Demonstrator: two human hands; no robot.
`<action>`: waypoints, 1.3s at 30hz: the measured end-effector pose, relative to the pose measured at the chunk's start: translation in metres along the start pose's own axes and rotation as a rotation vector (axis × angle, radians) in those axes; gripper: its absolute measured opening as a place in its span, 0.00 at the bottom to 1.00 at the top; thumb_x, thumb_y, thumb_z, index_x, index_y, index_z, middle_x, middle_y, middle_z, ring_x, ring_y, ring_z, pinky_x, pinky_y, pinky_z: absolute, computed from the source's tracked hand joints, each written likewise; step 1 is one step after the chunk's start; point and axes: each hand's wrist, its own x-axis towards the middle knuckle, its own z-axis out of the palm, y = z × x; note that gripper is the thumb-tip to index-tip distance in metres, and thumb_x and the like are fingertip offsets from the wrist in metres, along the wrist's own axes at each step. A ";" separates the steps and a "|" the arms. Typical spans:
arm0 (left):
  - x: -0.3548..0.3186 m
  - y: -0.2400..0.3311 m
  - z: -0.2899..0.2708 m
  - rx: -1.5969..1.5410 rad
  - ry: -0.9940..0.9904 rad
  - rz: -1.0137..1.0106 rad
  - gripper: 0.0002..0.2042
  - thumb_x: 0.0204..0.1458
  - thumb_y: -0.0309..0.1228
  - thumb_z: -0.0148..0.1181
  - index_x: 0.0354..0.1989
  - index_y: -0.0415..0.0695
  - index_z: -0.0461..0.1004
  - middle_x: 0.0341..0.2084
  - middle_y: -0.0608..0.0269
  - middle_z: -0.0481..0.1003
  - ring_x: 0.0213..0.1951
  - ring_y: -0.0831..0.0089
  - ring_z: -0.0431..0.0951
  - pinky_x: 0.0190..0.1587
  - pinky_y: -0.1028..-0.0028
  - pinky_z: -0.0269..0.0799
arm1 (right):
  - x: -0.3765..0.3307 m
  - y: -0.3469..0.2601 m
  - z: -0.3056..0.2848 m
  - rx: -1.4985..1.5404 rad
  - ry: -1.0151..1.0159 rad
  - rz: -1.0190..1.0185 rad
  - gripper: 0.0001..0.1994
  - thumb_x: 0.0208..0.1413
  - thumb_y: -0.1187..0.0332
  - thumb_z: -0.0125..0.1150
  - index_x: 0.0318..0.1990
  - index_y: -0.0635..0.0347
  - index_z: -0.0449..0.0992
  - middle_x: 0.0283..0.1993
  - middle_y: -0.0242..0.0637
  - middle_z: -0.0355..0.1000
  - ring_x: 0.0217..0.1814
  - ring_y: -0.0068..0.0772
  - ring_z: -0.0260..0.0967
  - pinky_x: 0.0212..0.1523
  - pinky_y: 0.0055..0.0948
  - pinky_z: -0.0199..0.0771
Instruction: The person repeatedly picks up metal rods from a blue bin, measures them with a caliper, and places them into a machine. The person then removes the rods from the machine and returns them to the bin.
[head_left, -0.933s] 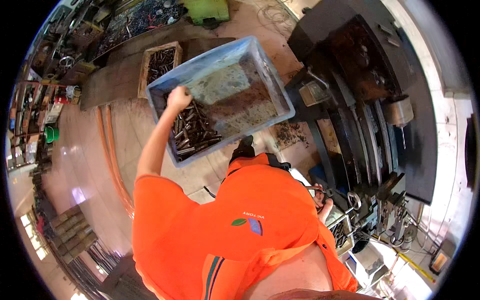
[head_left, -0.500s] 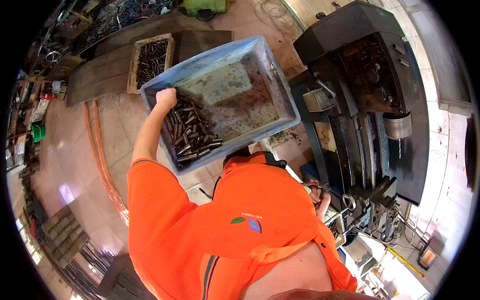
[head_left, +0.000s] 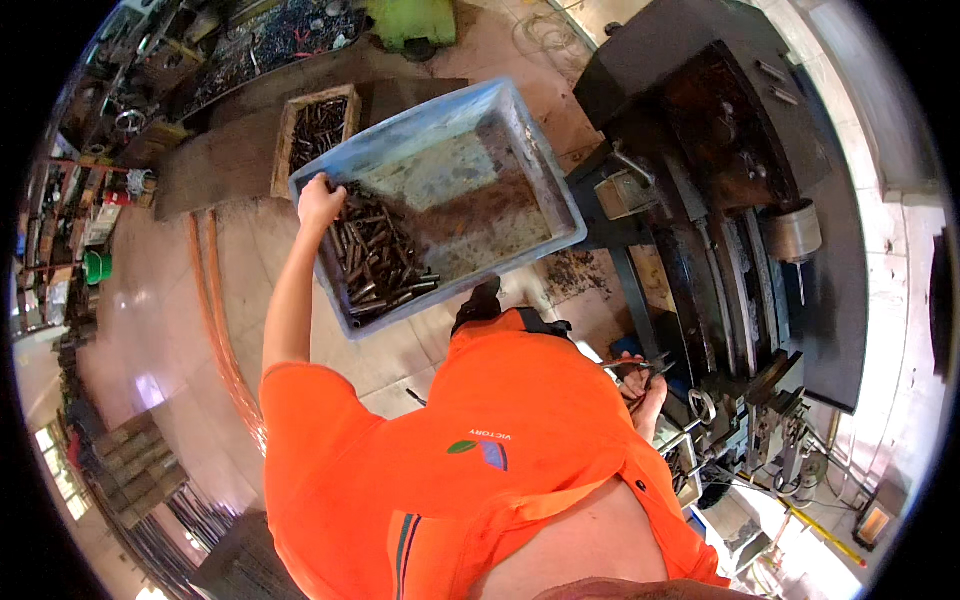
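A large blue plastic bin (head_left: 540, 160) stands ahead of me at a slant. Many short dark metal cylinders (head_left: 375, 255) lie heaped along its left side, and the stained bottom shows elsewhere. My left hand (head_left: 320, 203) is bent over the left rim, thumb and fingers curled around it; the fingertips are partly hidden. Low at my right side, my right hand (head_left: 640, 385) is closed around a dark metal hand tool (head_left: 655, 366) with a curved handle. Its exact kind is hard to make out.
A wooden box (head_left: 283, 150) of similar metal pieces sits beyond the bin's left corner. Long copper-coloured rods (head_left: 212, 300) lie on the floor at left. A dark lathe-like machine (head_left: 725, 250) stands close on the right. A green container (head_left: 412, 22) is at the back.
My left hand's fingers have loosened from a tight fist on the rim. In my right hand the tool shows more clearly. More of a dark shoe appears below the bin's near edge.
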 end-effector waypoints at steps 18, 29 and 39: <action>-0.199 0.330 0.061 -1.256 -1.565 0.122 0.13 0.50 0.34 0.54 0.38 0.37 0.69 0.19 0.49 0.74 0.19 0.57 0.76 0.17 0.68 0.70 | -0.047 -0.047 0.126 -1.092 -0.265 -0.218 0.15 0.36 0.73 0.53 0.35 0.69 0.71 0.27 0.32 0.65 0.28 0.22 0.58 0.29 0.24 0.60; -0.211 0.381 0.082 -0.856 -1.813 0.241 0.13 0.51 0.33 0.51 0.38 0.35 0.69 0.17 0.53 0.73 0.18 0.62 0.76 0.15 0.73 0.70 | -0.060 -0.032 0.112 -1.044 0.091 -0.408 0.13 0.32 0.69 0.55 0.26 0.68 0.65 0.20 0.46 0.63 0.24 0.39 0.62 0.28 0.33 0.62; -0.219 0.411 0.104 -0.645 -1.699 0.460 0.16 0.53 0.37 0.52 0.41 0.34 0.69 0.18 0.58 0.74 0.21 0.70 0.76 0.25 0.75 0.73 | -0.063 -0.025 0.094 -0.806 0.350 -0.497 0.10 0.33 0.70 0.54 0.26 0.65 0.68 0.24 0.40 0.67 0.28 0.33 0.65 0.32 0.29 0.64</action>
